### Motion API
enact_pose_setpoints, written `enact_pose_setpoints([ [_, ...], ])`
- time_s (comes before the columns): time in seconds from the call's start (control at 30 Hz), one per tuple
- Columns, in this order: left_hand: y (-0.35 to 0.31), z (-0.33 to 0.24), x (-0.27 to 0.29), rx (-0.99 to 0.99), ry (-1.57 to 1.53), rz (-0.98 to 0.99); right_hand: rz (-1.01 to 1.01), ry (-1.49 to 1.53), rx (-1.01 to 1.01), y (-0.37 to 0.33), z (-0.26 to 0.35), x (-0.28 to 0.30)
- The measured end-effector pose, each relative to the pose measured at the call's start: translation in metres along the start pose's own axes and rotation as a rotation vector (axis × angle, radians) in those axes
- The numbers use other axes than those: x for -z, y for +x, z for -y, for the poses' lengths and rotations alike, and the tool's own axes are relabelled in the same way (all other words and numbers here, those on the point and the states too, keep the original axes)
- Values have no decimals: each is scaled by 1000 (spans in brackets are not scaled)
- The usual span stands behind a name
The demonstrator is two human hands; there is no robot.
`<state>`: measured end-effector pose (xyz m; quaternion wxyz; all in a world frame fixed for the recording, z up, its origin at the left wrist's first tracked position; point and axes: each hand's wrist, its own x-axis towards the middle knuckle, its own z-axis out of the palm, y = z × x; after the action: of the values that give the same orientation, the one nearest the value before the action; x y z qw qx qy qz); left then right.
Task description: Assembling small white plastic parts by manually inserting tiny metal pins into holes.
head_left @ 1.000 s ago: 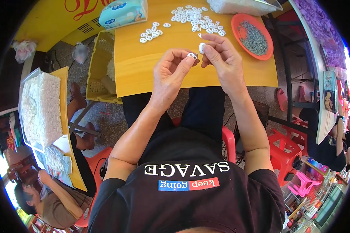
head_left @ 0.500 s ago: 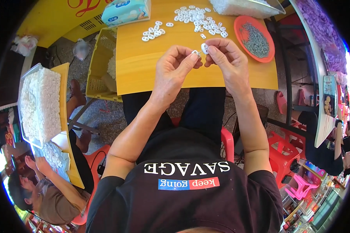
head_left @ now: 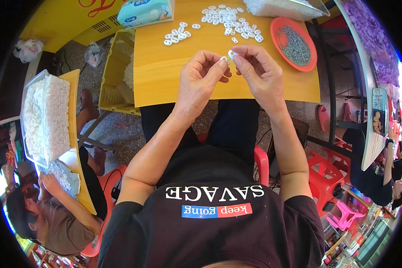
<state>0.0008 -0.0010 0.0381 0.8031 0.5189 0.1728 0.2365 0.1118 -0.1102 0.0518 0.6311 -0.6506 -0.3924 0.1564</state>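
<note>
Over the near part of the yellow table [head_left: 161, 73], my left hand [head_left: 198, 82] pinches a small white plastic piece [head_left: 224, 58] between thumb and fingertips. Closed on another white oval piece with holes [head_left: 231, 54] is my right hand [head_left: 261, 76]. The two pieces are close together, and a thin metal bit seems to lie between them, too small to make out. Beyond my hands lie a large scatter of white two-hole oval pieces [head_left: 229, 18] and a smaller group [head_left: 175, 36] to its left. A red plate [head_left: 311, 66] of grey metal pins [head_left: 294, 47] sits at the right.
A tissue pack [head_left: 147, 12] and a clear bin of white parts [head_left: 283, 10] stand at the far edge. Left of the table is a yellow crate [head_left: 116, 96]. Further left, a person [head_left: 64, 223] handles white parts beside a full clear box [head_left: 49, 120]. Red stools [head_left: 324, 183] stand right.
My right hand has shifted slightly left, turning its oval piece and bringing it closer to the left one. The person at left has lowered their hands to the white parts.
</note>
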Motion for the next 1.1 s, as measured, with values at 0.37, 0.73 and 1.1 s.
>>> enact_pose_setpoints([
  [0.37, -7, -4, -1, 14, 69, 8, 5, -46, 67, -8, 6, -2],
  [0.73, -15, 0, 2, -25, 27, 28, -36, 177, -45, -21, 4, -10],
  [1.1, -19, 9, 17, -311, 223, 199, 129, 959, -390, -30, -1, -24],
])
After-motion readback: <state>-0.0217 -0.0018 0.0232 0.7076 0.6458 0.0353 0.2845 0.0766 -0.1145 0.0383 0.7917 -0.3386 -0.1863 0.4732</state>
